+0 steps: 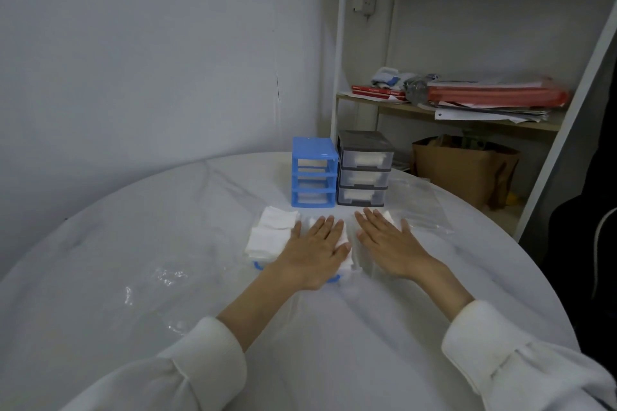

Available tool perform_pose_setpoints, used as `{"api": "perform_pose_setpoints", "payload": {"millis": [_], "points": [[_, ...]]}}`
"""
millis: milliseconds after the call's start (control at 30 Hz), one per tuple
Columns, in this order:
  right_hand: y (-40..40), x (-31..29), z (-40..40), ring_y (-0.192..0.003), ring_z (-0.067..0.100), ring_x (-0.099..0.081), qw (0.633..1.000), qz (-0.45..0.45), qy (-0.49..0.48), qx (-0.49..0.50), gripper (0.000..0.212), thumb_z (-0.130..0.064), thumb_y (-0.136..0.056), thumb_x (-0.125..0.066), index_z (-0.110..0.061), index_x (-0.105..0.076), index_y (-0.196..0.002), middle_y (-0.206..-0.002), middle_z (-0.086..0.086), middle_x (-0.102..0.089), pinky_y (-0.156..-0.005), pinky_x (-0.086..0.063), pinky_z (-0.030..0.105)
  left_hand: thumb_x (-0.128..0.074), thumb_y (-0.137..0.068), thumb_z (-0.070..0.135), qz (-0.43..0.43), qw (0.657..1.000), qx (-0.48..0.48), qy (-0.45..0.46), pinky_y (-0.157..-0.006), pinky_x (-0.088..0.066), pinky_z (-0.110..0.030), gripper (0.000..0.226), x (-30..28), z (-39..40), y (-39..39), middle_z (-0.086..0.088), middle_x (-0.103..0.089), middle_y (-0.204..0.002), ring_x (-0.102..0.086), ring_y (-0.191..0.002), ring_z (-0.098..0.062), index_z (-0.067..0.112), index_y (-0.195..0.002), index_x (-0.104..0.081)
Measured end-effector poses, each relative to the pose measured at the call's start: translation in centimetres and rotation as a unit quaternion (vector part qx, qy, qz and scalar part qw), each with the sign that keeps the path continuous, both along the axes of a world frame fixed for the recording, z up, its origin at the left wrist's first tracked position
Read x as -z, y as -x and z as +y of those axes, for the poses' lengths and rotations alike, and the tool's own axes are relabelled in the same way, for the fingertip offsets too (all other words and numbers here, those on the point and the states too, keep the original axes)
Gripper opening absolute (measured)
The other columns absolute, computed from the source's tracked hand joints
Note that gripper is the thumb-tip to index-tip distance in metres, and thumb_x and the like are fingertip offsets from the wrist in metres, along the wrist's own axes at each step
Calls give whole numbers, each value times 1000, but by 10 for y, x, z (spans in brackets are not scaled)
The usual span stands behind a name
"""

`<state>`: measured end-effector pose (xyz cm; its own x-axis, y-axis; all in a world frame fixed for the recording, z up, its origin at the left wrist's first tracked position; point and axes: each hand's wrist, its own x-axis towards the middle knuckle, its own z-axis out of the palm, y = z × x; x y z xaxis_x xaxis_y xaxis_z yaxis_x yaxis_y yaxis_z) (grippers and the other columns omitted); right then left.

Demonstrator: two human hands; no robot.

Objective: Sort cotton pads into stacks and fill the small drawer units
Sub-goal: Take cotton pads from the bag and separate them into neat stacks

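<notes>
2 drawer units: one blue drawer unit (314, 173), one grey drawer unit (364, 167), 3 drawers each. 2 hands flat on the counter (133, 243): left hand (314, 250), right hand (389, 242). 2 cotton pad stacks (270, 233) in clear sight left of the hands; more pads under the hands, count unclear.

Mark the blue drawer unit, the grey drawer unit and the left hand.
blue drawer unit (314, 147): head view, on its top panel.
grey drawer unit (364, 177): head view, on the middle drawer front.
left hand (314, 245): head view, on the back of the hand.
</notes>
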<state>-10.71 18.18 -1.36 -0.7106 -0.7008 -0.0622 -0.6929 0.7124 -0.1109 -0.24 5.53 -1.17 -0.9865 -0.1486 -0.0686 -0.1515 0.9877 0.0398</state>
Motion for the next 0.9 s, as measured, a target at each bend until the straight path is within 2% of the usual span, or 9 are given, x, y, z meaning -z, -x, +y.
{"api": "perform_pose_setpoints", "payload": {"millis": [67, 133, 300, 467, 633, 700, 800, 900], "points": [[-1, 0, -1, -143, 16, 17, 1000, 12, -12, 16, 54, -43, -101, -9, -27, 12, -148, -156, -5, 17, -109, 17, 55, -9, -103, 34, -1, 1000, -5, 4, -116, 11, -44, 54, 0, 0, -1, 0, 14, -158, 13, -145, -13, 17, -149, 11], [-2, 1, -1, -143, 22, 20, 1000, 10, -11, 27, 55, -46, -100, -10, -29, 13, -148, -156, -6, 18, -108, 15, 58, -9, -103, 34, -4, 1000, -2, 18, -117, 10, -45, 54, -1, -2, -3, -1, 14, -158, 13, -145, -13, 16, -149, 11], [-10, 1, -11, -143, 22, 18, 1000, -3, 14, 16, 55, -42, -101, -11, -26, 13, -148, -157, -4, 16, -113, 11, 50, -11, -103, 29, 15, 993, 15, 114, -118, 7, -43, 53, -2, -8, -14, -6, 10, -158, 11, -145, -17, 12, -150, 9], [-23, 0, -28, -144, 22, 16, 999, -14, 34, 10, 54, -39, -102, -12, -24, 11, -149, -157, -4, 14, -114, 8, 48, -8, -103, 30, 20, 982, 7, 188, -116, 11, -46, 53, -5, -19, -21, -6, 10, -158, 12, -145, -16, 10, -149, 7], [-29, 0, -46, -144, 22, 15, 998, -29, 51, -4, 55, -37, -102, -14, -20, 10, -149, -158, -2, 12, -115, 6, 48, -9, -103, 26, -5, 989, -10, 146, -117, 7, -47, 52, -6, -36, -29, -6, 14, -158, 14, -145, -17, 9, -149, 10], [-31, 0, -53, -145, 21, 11, 996, -40, 77, -11, 56, -36, -102, -17, -17, 6, -150, -159, 0, 5, -115, 5, 47, -13, -104, 22, -23, 989, 0, 149, -117, 3, -46, 51, -7, -45, -32, -8, 15, -157, 15, -145, -21, 8, -149, 6], [-31, -1, -62, -145, 19, -7, 987, -68, 142, -30, 47, -34, -100, -29, -18, -15, -141, -154, 4, -18, -115, 0, 48, -20, -104, 17, -44, 984, 10, 174, -117, 1, -48, 50, -9, -58, -36, -10, 16, -157, 15, -145, -25, 9, -150, -2], [-27, -4, -64, -143, 19, -14, 985, -71, 154, -43, 40, -36, -98, -35, -19, -23, -133, -148, 1, -28, -115, -3, 49, -16, -104, 20, -21, 993, -17, 114, -118, 4, -41, 50, -8, -65, -32, -7, 14, -158, 13, -145, -20, 10, -150, 3]]}}
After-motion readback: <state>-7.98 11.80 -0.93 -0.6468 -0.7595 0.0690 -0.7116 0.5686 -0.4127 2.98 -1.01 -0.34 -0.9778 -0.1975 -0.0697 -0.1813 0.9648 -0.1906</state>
